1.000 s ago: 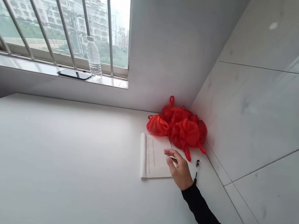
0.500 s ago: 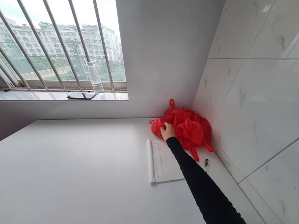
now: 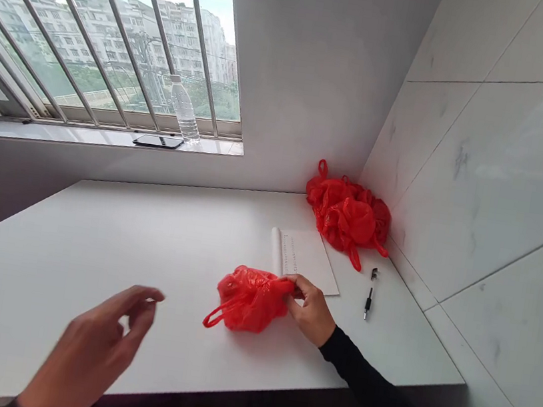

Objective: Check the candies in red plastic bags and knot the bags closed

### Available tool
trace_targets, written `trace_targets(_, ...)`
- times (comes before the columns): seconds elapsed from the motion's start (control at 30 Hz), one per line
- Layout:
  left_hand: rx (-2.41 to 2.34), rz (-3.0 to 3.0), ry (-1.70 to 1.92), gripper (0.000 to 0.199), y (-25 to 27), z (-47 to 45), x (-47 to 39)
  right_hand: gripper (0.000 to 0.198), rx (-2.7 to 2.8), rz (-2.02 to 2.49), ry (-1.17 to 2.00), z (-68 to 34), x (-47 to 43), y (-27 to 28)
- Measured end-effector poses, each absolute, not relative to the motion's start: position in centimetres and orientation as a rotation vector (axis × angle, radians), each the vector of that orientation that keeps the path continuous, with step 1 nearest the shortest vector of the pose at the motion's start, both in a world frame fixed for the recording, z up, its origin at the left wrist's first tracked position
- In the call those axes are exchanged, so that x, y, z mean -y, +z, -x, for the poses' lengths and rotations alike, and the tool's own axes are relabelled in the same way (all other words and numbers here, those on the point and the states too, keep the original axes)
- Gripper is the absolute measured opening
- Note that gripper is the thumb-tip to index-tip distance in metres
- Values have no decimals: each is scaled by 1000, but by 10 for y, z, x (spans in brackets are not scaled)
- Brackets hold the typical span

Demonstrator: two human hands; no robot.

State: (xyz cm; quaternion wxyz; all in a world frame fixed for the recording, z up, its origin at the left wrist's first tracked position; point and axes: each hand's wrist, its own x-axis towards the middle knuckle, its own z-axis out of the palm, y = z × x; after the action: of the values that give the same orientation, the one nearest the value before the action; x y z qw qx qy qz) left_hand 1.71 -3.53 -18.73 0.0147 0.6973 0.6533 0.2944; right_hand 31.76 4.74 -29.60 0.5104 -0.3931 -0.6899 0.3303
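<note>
A red plastic bag [image 3: 252, 300] hangs bunched from my right hand [image 3: 311, 309], whose fingers and thumb pinch its right end. A handle loop of the bag sticks out toward the left. What lies inside the bag, if anything, is hidden. My left hand [image 3: 98, 341] is over the near left part of the white table [image 3: 155, 241], apart from the bag. Its fingers are loosely bent, with a gap between thumb and fingers and nothing held.
More red plastic bags [image 3: 345, 217] lie heaped in the far right corner. Near them are an open notebook [image 3: 314, 260] and a black pen [image 3: 368, 303] beside its cap. A clear bottle [image 3: 183, 110] and a phone [image 3: 157, 141] rest on the sill of the barred window.
My right hand has drawn one red bag away from the heap, toward me and leftward past the notebook. My left hand has come into view. The pen, covered by my arm before, now shows.
</note>
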Motion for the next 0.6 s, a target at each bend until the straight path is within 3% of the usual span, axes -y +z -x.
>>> trace_targets(0.1,-1663,-2359,692,36,-215,-59,-5,31,1590,985,845,-310,-19,-308)
trace_targets(0.2,-1474,-2447,516,23,-238,-94,-26,36,1521,1039,859,-312,-7,-310)
trace_targets(0.43,-1596,-2335,421,31,-235,-80,-7,34,1373,1211,806,-341,15,-312)
trace_targets(0.6,-1534,-2284,457,24,-235,-87,18,44,1588,1139,696,-325,34,-288)
